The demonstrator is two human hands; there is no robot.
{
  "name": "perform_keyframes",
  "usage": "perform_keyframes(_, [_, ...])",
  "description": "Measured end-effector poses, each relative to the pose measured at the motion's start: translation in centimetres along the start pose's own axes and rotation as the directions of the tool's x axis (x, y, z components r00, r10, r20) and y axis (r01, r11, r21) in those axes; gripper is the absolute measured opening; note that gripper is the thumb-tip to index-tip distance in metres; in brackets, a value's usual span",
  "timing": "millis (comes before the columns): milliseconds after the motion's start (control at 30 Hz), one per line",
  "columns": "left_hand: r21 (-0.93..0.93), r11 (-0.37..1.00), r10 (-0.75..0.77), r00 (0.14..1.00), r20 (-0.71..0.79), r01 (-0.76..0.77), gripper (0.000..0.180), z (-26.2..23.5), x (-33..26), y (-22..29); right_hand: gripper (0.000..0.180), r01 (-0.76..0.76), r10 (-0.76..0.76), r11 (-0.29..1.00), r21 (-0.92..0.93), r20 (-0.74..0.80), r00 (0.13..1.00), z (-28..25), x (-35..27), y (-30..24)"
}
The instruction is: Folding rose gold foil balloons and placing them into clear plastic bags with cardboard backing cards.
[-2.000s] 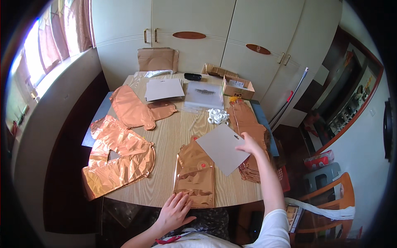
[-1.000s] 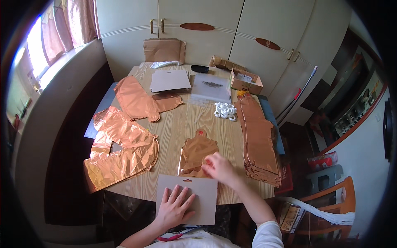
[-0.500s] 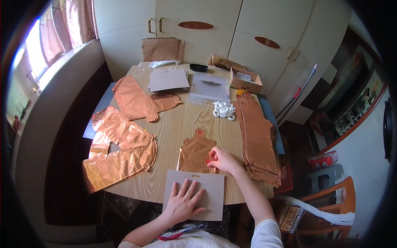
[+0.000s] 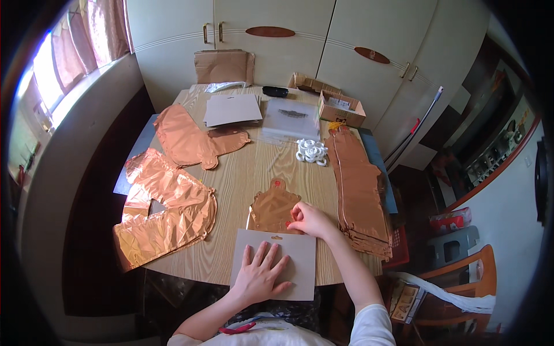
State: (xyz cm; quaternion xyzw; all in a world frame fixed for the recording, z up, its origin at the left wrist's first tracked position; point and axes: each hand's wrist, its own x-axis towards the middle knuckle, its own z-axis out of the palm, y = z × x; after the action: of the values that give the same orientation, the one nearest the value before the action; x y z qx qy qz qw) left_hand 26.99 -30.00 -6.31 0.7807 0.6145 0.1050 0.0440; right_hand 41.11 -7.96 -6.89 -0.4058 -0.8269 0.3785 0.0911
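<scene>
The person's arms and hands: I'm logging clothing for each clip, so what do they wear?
Both forearms are bare. The left hand shows no glove or ring. The right hand is gloveless too, and that arm has a short white sleeve at the shoulder.

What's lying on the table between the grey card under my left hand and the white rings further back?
The head view shows a folded copper foil balloon between the grey card and the white rings, with bare wooden table beyond it. The right hand touches the balloon.

left hand (image 4: 259,275): flat on grey card (image 4: 300,259)
right hand (image 4: 309,219): fingers pinching copper foil piece (image 4: 271,210)
worktop (image 4: 254,173): more foil shapes
</scene>
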Motion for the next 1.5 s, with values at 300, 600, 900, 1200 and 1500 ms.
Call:
perform_keyframes(300, [0.006,1.000,-0.005,1.000,0.006,0.005,0.068,0.0,-0.1,0.0,0.069,-0.021,0.033,0.998,0.058,-0.214,0.976,0.1,2.5,-0.8])
perform_keyframes(600, [0.011,1.000,-0.002,1.000,-0.001,0.002,0.068,0.0,-0.1,0.0,0.077,-0.130,0.128,0.987,0.092,0.029,0.991,-0.9,3.0,-0.6])
perform_keyframes(900, [0.008,1.000,0.003,1.000,-0.019,-0.003,0.068,0.1,-0.1,0.0,0.051,0.000,-0.011,0.998,-0.062,-0.177,0.984,0.5,2.6,0.8])
perform_keyframes(1200, [0.002,1.000,-0.009,0.999,-0.043,0.009,0.067,0.2,0.2,0.2,0.048,-0.017,0.021,0.959,0.281,-0.012,1.000,0.3,3.1,0.8])
perform_keyframes(1500, [0.001,0.997,-0.079,0.993,-0.082,0.080,0.069,0.9,1.0,-0.4,0.046,-0.055,0.053,0.969,0.241,0.016,0.998,-0.1,3.5,-2.8])
